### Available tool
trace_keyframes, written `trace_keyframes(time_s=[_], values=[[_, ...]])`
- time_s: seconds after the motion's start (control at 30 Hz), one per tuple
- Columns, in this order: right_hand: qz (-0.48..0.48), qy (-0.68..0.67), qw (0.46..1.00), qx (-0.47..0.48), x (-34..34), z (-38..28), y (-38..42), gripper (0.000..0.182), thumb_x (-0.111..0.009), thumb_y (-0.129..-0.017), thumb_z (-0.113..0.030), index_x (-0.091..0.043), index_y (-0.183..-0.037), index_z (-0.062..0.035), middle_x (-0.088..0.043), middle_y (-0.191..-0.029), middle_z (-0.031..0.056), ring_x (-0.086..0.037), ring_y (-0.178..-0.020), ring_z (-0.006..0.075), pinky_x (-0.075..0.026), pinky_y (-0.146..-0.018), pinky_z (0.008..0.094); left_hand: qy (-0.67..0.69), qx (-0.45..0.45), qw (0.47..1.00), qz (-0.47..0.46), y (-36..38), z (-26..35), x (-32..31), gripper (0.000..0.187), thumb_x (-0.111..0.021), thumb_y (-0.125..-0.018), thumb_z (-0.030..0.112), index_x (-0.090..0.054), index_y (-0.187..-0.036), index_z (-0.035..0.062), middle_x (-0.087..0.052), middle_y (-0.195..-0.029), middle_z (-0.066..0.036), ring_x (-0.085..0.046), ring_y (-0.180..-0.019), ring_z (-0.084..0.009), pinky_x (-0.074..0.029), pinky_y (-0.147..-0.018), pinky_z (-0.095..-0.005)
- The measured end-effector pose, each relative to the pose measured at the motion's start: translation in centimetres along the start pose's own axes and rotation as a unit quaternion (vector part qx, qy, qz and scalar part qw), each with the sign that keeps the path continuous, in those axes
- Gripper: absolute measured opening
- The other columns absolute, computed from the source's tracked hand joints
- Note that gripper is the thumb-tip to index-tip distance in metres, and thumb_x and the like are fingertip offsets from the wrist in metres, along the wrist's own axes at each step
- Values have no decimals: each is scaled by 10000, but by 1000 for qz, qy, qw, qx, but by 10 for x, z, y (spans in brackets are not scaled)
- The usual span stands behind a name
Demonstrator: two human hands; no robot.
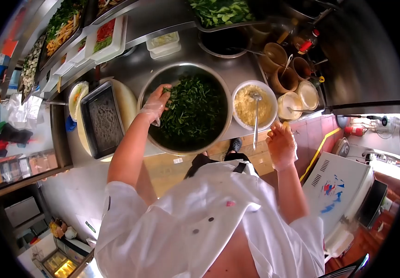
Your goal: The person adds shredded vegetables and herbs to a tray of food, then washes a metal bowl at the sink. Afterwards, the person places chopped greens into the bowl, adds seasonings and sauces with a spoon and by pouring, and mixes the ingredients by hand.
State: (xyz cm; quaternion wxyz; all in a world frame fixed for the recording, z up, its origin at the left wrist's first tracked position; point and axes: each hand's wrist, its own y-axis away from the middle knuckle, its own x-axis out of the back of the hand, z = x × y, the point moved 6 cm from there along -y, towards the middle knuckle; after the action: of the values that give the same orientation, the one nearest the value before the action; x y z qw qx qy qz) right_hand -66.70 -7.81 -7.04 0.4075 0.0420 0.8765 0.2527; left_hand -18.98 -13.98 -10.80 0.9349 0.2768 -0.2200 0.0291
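Note:
A large steel bowl (144, 89) on the counter holds chopped dark green leaves (195, 109). My left hand (156, 103), in a clear plastic glove, is at the bowl's left side with its fingertips by the leaves; whether it grips any is hard to see. To the right of the bowl stands a white bowl (235, 118) of pale yellow minced food (251, 107), with a metal spoon (256, 121) leaning in it. My right hand (281, 144), also gloved, is raised just beyond that bowl's lower right edge, fingers bent together, their contents unclear.
A black tray (102, 119) lies on a round board (125, 104) at the left. Brown jars (283, 79) and pale tubs (289, 105) stand at the right. Behind are a dark pot (225, 41), a white container (163, 44) and a shelf (163, 30) with food trays.

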Motion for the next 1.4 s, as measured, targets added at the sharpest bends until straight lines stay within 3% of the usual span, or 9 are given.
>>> trace_keyframes(time_s=[0.13, 0.23, 0.33, 0.53, 0.63, 0.73, 0.9, 1.03, 1.4], values=[[34, 9, 999, 13, -2, 11, 26, 259, -611, -1029, -367, -654, -1084, -117, -646, -1077, 28, -567, -941, 177, -451, -830, 308, 238, -127, 961, -60, -22, -20, -14, 282, -532, -1057, 202, -569, -1322, 111, -651, -1192, -82, -669, -883, -150, -546, -736, -308], [63, -24, 998, 20, 9, 23, 39, 254, -613, -1031, -352, -664, -1096, -113, -659, -1078, 37, -571, -930, 184, -457, -827, 308, 204, -17, 979, -20, -13, -10, -8, 291, -539, -1053, 168, -543, -1322, 59, -690, -1149, -109, -683, -864, -139, -560, -764, -307], [80, -34, 996, 33, 3, 27, 49, 250, -617, -1030, -344, -672, -1107, -113, -671, -1069, 43, -575, -922, 186, -463, -828, 309, -39, -157, 983, 81, -37, -21, 5, 248, -533, -1049, 228, -587, -1234, 71, -701, -865, -205, -702, -819, -342, -531, -715, -429], [93, -15, 994, 52, -6, 15, 52, 198, -610, -1036, -328, -671, -1080, -144, -686, -1083, 39, -583, -932, 179, -471, -831, 302, -149, -219, 958, 111, -36, 7, 3, 341, -530, -1027, 350, -654, -1052, 33, -665, -883, -301, -635, -909, -504, -477, -834, -549], [104, -11, 992, 71, -6, 9, 55, 179, -599, -1042, -313, -667, -1093, -155, -684, -1099, 32, -588, -930, 180, -476, -833, 297, -121, -109, 986, -32, -67, -2, -17, 376, -564, -997, 374, -690, -1122, 43, -674, -1093, -296, -623, -1121, -453, -470, -984, -506], [104, -8, 992, 77, -4, 10, 61, 160, -592, -1045, -301, -660, -1097, -165, -680, -1106, 24, -591, -924, 183, -480, -834, 295, -185, -271, 944, -14, -88, -4, -46, 458, -593, -974, 396, -663, -1294, 75, -564, -1405, -253, -520, -1336, -393, -435, -1105, -443], [101, -10, 992, 72, 3, 17, 69, 142, -610, -1040, -308, -680, -1058, -185, -709, -1092, 18, -623, -909, 184, -512, -808, 300, -421, -81, 899, -86, -79, 51, -79, 681, -648, -948, 360, -404, -1556, 172, -314, -1630, -188, -464, -1405, -381, -425, -1144, -479], [113, -20, 989, 90, -2, 14, 79, 136, -624, -1032, -295, -696, -1059, -183, -730, -1114, 25, -645, -911, 186, -525, -798, 306, -443, -160, 879, -78, -132, 36, -103, 497, -565, -963, 199, -529, -1456, 148, -557, -1461, -166, -536, -1346, -346, -477, -1087, -467], [122, -39, 986, 105, 22, 14, 89, 195, -627, -1030, -327, -675, -1100, -152, -686, -1129, 42, -603, -921, 176, -500, -807, 288, -318, -180, 929, -61, -71, 67, -41, 504, -559, -997, 524, -629, -1237, 86, -720, -1125, -208, -659, -1107, -411, -513, -930, -511]])
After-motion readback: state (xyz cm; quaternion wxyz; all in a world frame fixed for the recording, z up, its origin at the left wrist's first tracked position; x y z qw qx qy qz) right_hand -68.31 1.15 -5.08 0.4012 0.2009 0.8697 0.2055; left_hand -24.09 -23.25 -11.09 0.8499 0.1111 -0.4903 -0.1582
